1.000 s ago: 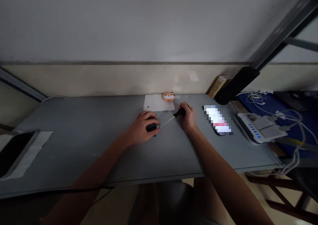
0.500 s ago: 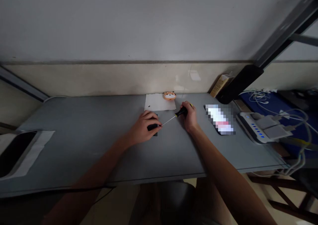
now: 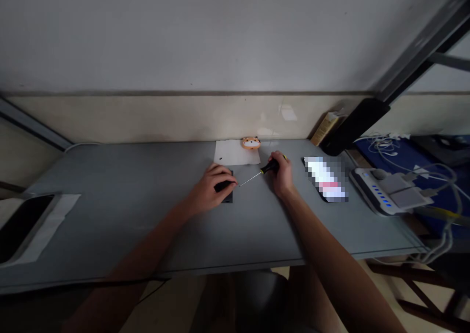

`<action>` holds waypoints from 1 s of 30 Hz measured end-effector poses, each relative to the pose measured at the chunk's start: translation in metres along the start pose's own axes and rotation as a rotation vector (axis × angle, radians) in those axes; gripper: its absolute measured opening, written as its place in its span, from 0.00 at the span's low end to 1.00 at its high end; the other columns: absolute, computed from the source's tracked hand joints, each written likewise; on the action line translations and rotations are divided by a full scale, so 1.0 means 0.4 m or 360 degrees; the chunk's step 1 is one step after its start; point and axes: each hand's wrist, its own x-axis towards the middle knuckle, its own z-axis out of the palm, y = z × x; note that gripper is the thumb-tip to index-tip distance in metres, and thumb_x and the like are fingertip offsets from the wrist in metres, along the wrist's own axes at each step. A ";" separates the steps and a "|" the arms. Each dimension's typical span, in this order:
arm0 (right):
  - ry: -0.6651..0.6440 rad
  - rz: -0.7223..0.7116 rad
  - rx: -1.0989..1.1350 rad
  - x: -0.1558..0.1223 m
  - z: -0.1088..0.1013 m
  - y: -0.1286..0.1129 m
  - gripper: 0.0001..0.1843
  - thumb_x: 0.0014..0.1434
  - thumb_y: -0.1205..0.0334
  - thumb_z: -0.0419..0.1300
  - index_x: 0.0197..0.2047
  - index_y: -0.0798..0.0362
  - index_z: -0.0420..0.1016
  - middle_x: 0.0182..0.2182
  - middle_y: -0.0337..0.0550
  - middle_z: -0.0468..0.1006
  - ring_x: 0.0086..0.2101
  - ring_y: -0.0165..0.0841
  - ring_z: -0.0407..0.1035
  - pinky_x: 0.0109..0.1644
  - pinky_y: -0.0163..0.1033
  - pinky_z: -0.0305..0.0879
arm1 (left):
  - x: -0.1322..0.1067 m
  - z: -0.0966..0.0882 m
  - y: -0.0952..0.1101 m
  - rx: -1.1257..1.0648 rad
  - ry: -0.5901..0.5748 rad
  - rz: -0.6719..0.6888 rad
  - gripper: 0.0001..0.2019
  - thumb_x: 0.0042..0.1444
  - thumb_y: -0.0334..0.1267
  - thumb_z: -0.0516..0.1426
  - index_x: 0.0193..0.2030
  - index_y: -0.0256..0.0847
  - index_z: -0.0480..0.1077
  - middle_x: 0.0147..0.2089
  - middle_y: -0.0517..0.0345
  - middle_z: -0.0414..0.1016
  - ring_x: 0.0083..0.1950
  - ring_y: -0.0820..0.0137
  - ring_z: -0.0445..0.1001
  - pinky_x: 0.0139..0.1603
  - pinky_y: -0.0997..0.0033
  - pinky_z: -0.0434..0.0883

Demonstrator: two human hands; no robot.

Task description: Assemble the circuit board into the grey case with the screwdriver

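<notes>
My left hand (image 3: 207,188) is curled over a small black device (image 3: 224,187) and holds it down on the grey table (image 3: 128,201). My right hand (image 3: 282,172) grips the black and yellow handle of a thin screwdriver (image 3: 269,166). The metal shaft slants down to the left, and its tip meets the right side of the black device. Behind the hands, a white paper sheet (image 3: 235,153) lies with tiny dark specks on it.
A small orange animal-shaped object (image 3: 250,142) sits at the back. A phone with a lit screen (image 3: 325,178) lies to the right, then a white charging hub with blue lights (image 3: 385,193) and tangled cables (image 3: 422,171). A dark tray on white paper (image 3: 22,223) is at the left edge.
Both hands stay in place on the device and screwdriver; the view has shifted slightly, and the screwdriver handle has turned a little.
</notes>
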 end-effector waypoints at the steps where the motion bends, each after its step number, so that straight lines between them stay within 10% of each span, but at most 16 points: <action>1: 0.0018 0.0012 0.0016 0.001 0.000 0.000 0.15 0.44 0.48 0.62 0.22 0.49 0.65 0.22 0.35 0.61 0.24 0.28 0.55 0.23 0.35 0.50 | 0.011 -0.006 -0.012 0.0017 0.0042 -0.0052 0.10 0.69 0.40 0.56 0.40 0.44 0.78 0.41 0.54 0.80 0.47 0.61 0.74 0.55 0.54 0.71; 10: 0.0102 0.0070 0.0102 0.014 -0.005 0.004 0.16 0.43 0.47 0.63 0.23 0.48 0.64 0.22 0.34 0.62 0.24 0.28 0.56 0.23 0.36 0.50 | 0.179 -0.066 -0.196 0.0296 -0.0065 -0.0192 0.09 0.63 0.44 0.59 0.36 0.48 0.81 0.36 0.54 0.78 0.45 0.59 0.74 0.59 0.53 0.69; 20: 0.0093 0.0059 0.0203 0.020 -0.013 0.011 0.15 0.45 0.49 0.64 0.22 0.49 0.65 0.21 0.33 0.62 0.23 0.26 0.55 0.22 0.34 0.48 | 0.151 -0.056 -0.206 0.0454 -0.0344 -0.0221 0.12 0.66 0.39 0.56 0.46 0.45 0.81 0.50 0.52 0.77 0.57 0.60 0.73 0.64 0.55 0.69; 25: 0.0112 0.0101 0.0207 0.019 -0.011 0.008 0.15 0.44 0.49 0.64 0.23 0.49 0.65 0.21 0.32 0.63 0.23 0.26 0.56 0.23 0.34 0.48 | 0.124 -0.110 -0.121 0.0573 -0.0017 -0.0280 0.20 0.69 0.45 0.55 0.65 0.44 0.71 0.68 0.47 0.71 0.68 0.55 0.68 0.70 0.47 0.64; 30: 0.0085 0.0049 0.0155 0.016 -0.009 0.008 0.17 0.46 0.46 0.63 0.23 0.49 0.63 0.21 0.32 0.62 0.22 0.26 0.56 0.23 0.35 0.49 | 0.150 -0.229 0.053 0.0731 0.0255 -0.0283 0.28 0.69 0.54 0.54 0.74 0.59 0.60 0.78 0.66 0.57 0.80 0.52 0.51 0.78 0.40 0.52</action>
